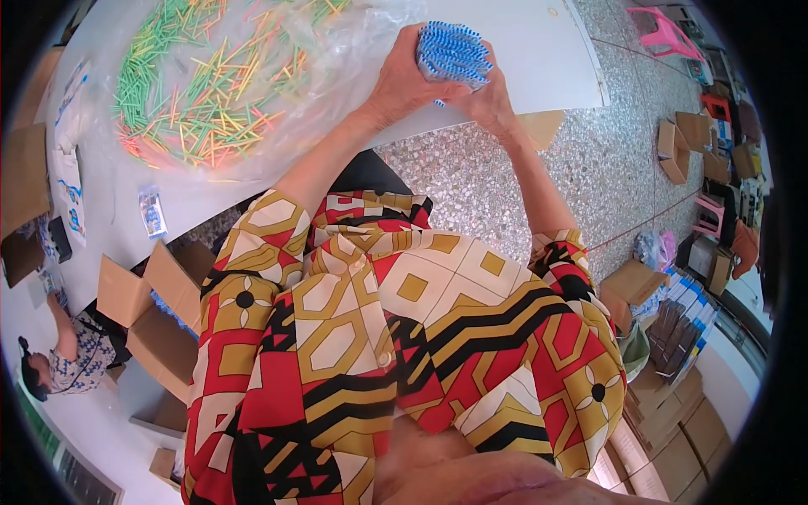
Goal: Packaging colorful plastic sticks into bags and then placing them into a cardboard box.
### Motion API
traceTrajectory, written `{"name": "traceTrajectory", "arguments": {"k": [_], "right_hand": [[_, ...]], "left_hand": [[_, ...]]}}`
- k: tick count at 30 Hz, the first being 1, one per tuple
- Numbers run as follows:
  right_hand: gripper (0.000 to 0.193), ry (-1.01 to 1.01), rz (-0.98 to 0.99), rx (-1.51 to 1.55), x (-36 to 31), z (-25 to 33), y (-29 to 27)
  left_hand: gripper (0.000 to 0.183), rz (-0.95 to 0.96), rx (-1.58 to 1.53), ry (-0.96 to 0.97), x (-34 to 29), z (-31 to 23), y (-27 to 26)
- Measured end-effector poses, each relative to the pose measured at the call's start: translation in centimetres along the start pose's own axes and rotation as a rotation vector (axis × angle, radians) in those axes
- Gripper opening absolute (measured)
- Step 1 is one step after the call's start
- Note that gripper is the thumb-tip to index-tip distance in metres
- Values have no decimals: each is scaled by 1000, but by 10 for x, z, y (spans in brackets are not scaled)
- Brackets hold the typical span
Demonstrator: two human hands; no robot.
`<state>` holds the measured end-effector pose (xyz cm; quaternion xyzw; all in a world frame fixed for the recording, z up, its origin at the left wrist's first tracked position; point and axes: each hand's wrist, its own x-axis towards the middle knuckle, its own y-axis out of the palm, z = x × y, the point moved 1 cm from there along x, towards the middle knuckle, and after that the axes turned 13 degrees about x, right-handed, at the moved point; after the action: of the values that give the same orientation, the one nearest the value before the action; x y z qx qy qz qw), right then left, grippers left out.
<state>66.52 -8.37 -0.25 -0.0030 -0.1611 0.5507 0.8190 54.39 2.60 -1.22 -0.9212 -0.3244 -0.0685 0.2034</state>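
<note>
Both hands are wrapped around a thick bundle of thin blue-and-white striped sticks, whose ends face up; whether they are straws or candles is unclear. My left hand grips the bundle's left side, and my right hand closes on its right and near side. A single striped end pokes out below the hands. The bundle is held over the near edge of a white table. Left of it, many loose green, yellow and pink sticks lie on a crumpled clear plastic sheet.
A small blue-and-white packet lies near the table's left edge. An open cardboard box stands at my left, with another person beyond it. Cartons and pink stools stand on the speckled floor to the right.
</note>
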Motion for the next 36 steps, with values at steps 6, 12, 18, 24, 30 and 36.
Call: {"name": "traceTrajectory", "arguments": {"k": [6, 12, 18, 24, 30, 36], "right_hand": [[89, 74, -49, 631, 1, 29, -3], [90, 73, 126, 58, -10, -2, 2], [88, 143, 88, 101, -3, -14, 6], [88, -39, 81, 98, 2, 4, 6], [85, 126, 103, 208, -6, -16, 10], [85, 161, 111, 140, -5, -19, 15]], "left_hand": [[62, -211, 294, 576, 7, -91, -33], [91, 49, 54, 110, -18, 1, -21], [84, 61, 65, 27, -11, 10, -16], [84, -44, 109, 97, -10, -9, -26], [85, 54, 91, 38, -20, 16, -23], [89, 78, 96, -24, -15, 19, -17]]}}
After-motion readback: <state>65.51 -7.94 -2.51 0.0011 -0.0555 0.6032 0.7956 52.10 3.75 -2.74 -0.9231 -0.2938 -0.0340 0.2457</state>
